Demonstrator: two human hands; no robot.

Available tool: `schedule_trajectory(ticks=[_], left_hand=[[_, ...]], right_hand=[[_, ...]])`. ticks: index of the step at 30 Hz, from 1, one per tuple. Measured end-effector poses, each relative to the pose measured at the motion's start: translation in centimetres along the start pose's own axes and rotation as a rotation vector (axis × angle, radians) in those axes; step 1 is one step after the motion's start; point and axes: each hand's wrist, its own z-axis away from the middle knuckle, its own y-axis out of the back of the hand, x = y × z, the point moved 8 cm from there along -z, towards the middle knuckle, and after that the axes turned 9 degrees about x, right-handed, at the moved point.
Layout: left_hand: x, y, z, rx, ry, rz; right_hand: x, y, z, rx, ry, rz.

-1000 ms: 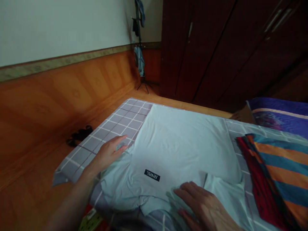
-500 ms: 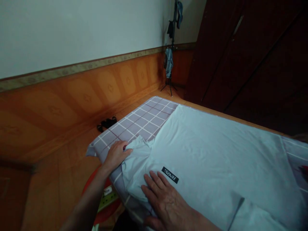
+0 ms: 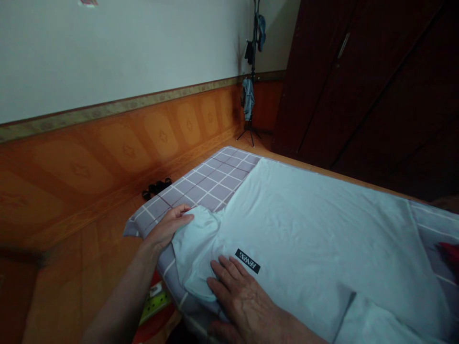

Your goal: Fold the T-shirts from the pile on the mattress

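A pale blue T-shirt point(image 3: 301, 229) lies spread on a bed with a grey checked cover point(image 3: 215, 179). A small black label with white letters point(image 3: 247, 261) shows on the shirt's front. My left hand point(image 3: 170, 225) pinches the edge of the sleeve point(image 3: 195, 231) near the bed's left side, thumb and fingers closed on the cloth. My right hand point(image 3: 242, 298) lies flat with fingers stretched out, pressing on the shirt just below the label. The other sleeve point(image 3: 380, 320) rests folded over the shirt at the lower right, partly cut off by the frame.
Below the bed's left edge is a red stool point(image 3: 158, 327) with a yellow-green item point(image 3: 156, 306) on it. Dark shoes point(image 3: 157, 187) stand by the wall. A coat rack point(image 3: 254, 62) and a dark wardrobe point(image 3: 344, 95) are behind. Red cloth point(image 3: 450, 258) lies at far right.
The sleeve in my left hand looks flatter and less bunched, pulled slightly outward to the left. My right hand keeps its place on the shirt. The view has shifted slightly.
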Motion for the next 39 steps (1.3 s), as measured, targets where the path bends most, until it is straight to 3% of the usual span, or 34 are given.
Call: schedule_trajectory(ticks=[3,7,9,12,15,17,19,21,22,26,30,35,37,39], left_hand=[[0.3,0.8,0.1,-0.041,0.003,-0.079],[-0.2,2.3,-0.1,-0.154,-0.047,-0.450],[-0.2,3.3,-0.5,-0.114,-0.049,-0.530],[0.9,3.6,-0.8,0.025,-0.057,-0.450],[3.4,1.0,0.5,0.085,-0.153,-0.363],[5.2,-2.4,2.2,0.021,-0.256,-0.364],[5.6,-6.9,4.3,-0.233,-0.292,-0.420],[5.1,-9.7,5.6,-0.410,-0.279,-0.492],[5.0,-10.1,5.6,-0.406,-0.285,-0.522],[5.4,-8.3,2.4,-0.165,-0.408,-0.590],[4.9,-9.3,-0.3,-0.285,-0.525,-0.682],[4.7,-13.4,-1.1,-0.519,-0.744,-0.782],[4.1,-14.4,-1.5,-0.596,-0.755,-0.821],[3.5,-14.3,-2.4,-0.582,-0.735,-0.862]], right_hand=[[-0.1,0.4,0.0,-0.003,-0.008,0.001],[0.1,0.2,0.0,-0.006,0.001,0.019],[0.2,0.1,0.2,0.009,0.018,0.034],[0.0,0.3,0.3,0.081,0.059,0.077],[-0.9,1.0,0.4,0.205,0.146,0.140],[-2.1,1.4,0.5,0.303,0.254,0.171],[-3.3,1.7,0.9,0.394,0.361,0.200],[-3.9,1.8,1.3,0.465,0.411,0.249],[-4.0,1.8,1.4,0.486,0.416,0.271],[-3.6,1.8,1.5,0.489,0.377,0.307],[-2.3,1.6,0.6,0.393,0.216,0.331],[-1.4,1.6,0.0,0.313,0.071,0.304],[-1.2,1.5,0.0,0.306,0.048,0.290],[-1.0,1.6,0.0,0.315,0.032,0.279]])
